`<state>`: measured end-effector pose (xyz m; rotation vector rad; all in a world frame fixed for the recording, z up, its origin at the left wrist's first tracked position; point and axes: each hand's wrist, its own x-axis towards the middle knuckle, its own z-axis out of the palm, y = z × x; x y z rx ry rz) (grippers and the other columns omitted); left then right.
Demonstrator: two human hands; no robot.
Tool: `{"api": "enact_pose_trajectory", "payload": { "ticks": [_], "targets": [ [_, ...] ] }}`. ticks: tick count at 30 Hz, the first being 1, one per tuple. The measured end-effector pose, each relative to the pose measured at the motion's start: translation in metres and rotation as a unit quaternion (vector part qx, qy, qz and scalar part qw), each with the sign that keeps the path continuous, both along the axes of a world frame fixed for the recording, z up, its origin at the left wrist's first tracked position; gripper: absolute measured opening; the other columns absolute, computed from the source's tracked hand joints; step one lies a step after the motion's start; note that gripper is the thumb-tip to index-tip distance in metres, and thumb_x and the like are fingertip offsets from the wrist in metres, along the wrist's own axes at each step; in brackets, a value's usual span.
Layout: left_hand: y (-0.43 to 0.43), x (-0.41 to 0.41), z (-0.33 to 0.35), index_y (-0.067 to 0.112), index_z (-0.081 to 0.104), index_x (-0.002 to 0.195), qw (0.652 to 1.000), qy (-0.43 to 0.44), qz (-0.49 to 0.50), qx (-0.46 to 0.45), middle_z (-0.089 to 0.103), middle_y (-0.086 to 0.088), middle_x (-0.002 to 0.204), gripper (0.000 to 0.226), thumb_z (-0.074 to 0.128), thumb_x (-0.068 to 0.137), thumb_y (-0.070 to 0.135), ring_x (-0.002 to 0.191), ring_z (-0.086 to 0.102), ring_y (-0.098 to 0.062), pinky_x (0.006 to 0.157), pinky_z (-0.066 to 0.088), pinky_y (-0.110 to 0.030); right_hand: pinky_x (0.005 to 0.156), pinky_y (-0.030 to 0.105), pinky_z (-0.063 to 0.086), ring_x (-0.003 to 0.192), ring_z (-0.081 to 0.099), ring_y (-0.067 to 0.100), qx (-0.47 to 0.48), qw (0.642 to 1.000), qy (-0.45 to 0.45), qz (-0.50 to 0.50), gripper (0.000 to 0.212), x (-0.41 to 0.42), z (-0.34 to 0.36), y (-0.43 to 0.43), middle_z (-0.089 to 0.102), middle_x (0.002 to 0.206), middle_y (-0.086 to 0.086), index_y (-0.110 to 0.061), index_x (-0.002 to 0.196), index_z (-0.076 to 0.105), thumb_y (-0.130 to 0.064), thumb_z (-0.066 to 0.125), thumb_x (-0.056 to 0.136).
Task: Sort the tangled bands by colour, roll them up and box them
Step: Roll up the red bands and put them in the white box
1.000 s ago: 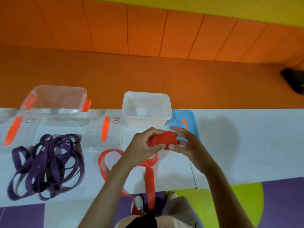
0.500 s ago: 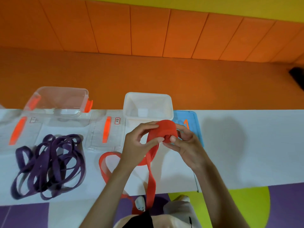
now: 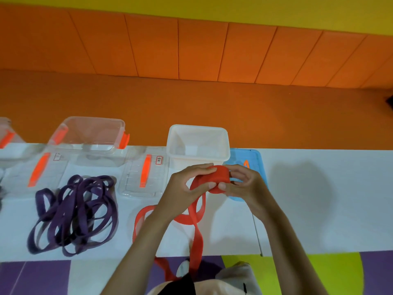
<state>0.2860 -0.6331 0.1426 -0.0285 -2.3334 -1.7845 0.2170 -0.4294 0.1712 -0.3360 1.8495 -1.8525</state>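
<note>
A red band roll (image 3: 219,177) sits between both hands above the white table (image 3: 319,209). My left hand (image 3: 187,186) pinches its left side with thumb and fingers. My right hand (image 3: 244,184) grips its right side. The loose red band tail (image 3: 195,235) hangs from the roll, loops on the table and drops over the front edge. A tangled purple band pile (image 3: 74,213) lies on the table at the left. A white box (image 3: 198,143) stands open just behind my hands.
A clear box with orange clips (image 3: 89,135) stands at the back left, with clear lids (image 3: 146,173) lying flat beside it. A blue lid (image 3: 248,160) lies under my right hand. An orange padded wall rises behind the table.
The roll has turned between my hands and taken up a little more band. The view has shifted slightly to the right.
</note>
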Motion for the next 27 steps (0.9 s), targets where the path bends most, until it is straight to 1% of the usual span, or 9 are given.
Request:
{"api": "enact_pose_trajectory", "payload": {
  "ticks": [3,5,7,9,13,17,20,24,27],
  "targets": [
    [0.000,0.001,0.001,0.041,0.066,0.138,1.000,0.027,0.000,-0.008,0.062,0.019,0.129,0.053,0.083,0.089,0.031,0.130,0.057,-0.012,0.107,0.046,-0.017,0.085,0.032,0.062,0.110,0.075,0.032,-0.042,0.999,-0.019,-0.021,0.045,0.002,0.001,-0.004,0.078,0.115,0.011,-0.024,0.114,0.076,-0.029,0.092,0.072],
    [-0.002,0.001,0.006,0.041,0.066,0.139,0.999,0.036,0.008,0.040,0.066,0.015,0.127,0.053,0.083,0.090,0.031,0.127,0.062,-0.016,0.107,0.052,-0.026,0.089,0.038,0.062,0.112,0.073,0.035,-0.087,0.995,-0.046,-0.020,0.044,0.005,0.001,-0.008,0.076,0.116,0.017,-0.019,0.115,0.075,-0.023,0.091,0.074],
    [-0.002,0.001,0.013,0.041,0.068,0.133,0.991,0.045,0.035,0.119,0.072,0.009,0.127,0.052,0.086,0.085,0.032,0.125,0.067,-0.021,0.106,0.055,-0.030,0.094,0.041,0.061,0.114,0.072,0.038,-0.147,0.984,-0.097,-0.013,0.042,0.008,0.001,-0.012,0.074,0.119,0.023,-0.013,0.118,0.073,-0.017,0.088,0.079],
    [-0.001,0.001,0.020,0.041,0.074,0.119,0.985,0.064,0.060,0.151,0.075,0.007,0.124,0.042,0.089,0.081,0.032,0.123,0.069,-0.021,0.105,0.056,-0.033,0.095,0.039,0.060,0.118,0.071,0.035,-0.140,0.986,-0.090,0.007,0.042,0.009,0.007,-0.013,0.073,0.123,0.019,-0.014,0.123,0.071,-0.020,0.083,0.083],
    [0.000,0.003,0.021,0.034,0.081,0.110,0.992,0.072,0.047,0.097,0.075,0.012,0.127,0.030,0.089,0.082,0.028,0.127,0.066,-0.018,0.106,0.053,-0.028,0.089,0.031,0.061,0.113,0.073,0.031,-0.019,0.999,0.023,0.018,0.047,0.005,0.017,-0.003,0.074,0.123,0.003,-0.023,0.130,0.070,-0.021,0.086,0.086],
    [-0.001,0.003,0.023,0.024,0.081,0.119,0.996,0.059,0.035,0.051,0.070,0.013,0.130,0.033,0.087,0.086,0.023,0.128,0.063,-0.018,0.105,0.053,-0.025,0.081,0.035,0.064,0.104,0.077,0.031,-0.039,0.999,0.004,-0.037,0.043,0.009,0.019,-0.005,0.075,0.116,0.009,-0.025,0.120,0.075,-0.026,0.090,0.080],
    [-0.004,0.004,0.031,0.033,0.076,0.128,0.998,0.054,0.032,0.030,0.065,0.011,0.124,0.038,0.081,0.091,0.028,0.126,0.060,-0.015,0.099,0.048,-0.014,0.081,0.033,0.064,0.106,0.077,0.031,-0.089,0.993,-0.043,-0.062,0.047,0.015,0.018,-0.013,0.075,0.117,0.014,-0.019,0.121,0.072,-0.031,0.089,0.079],
    [-0.009,0.010,0.041,0.041,0.069,0.135,0.992,0.054,0.014,0.111,0.070,0.010,0.128,0.049,0.082,0.091,0.023,0.126,0.065,-0.015,0.099,0.052,-0.020,0.091,0.038,0.062,0.116,0.072,0.038,-0.167,0.981,-0.090,-0.046,0.053,0.023,0.013,-0.022,0.073,0.123,0.023,-0.010,0.128,0.067,-0.030,0.083,0.081],
    [-0.012,0.015,0.049,0.039,0.071,0.124,0.983,0.070,0.053,0.160,0.075,0.008,0.124,0.048,0.090,0.081,0.027,0.121,0.070,-0.017,0.098,0.057,-0.025,0.090,0.041,0.062,0.118,0.071,0.038,-0.172,0.980,-0.101,-0.011,0.045,0.027,0.016,-0.021,0.072,0.126,0.020,-0.017,0.125,0.071,-0.031,0.084,0.084]
  ]
}}
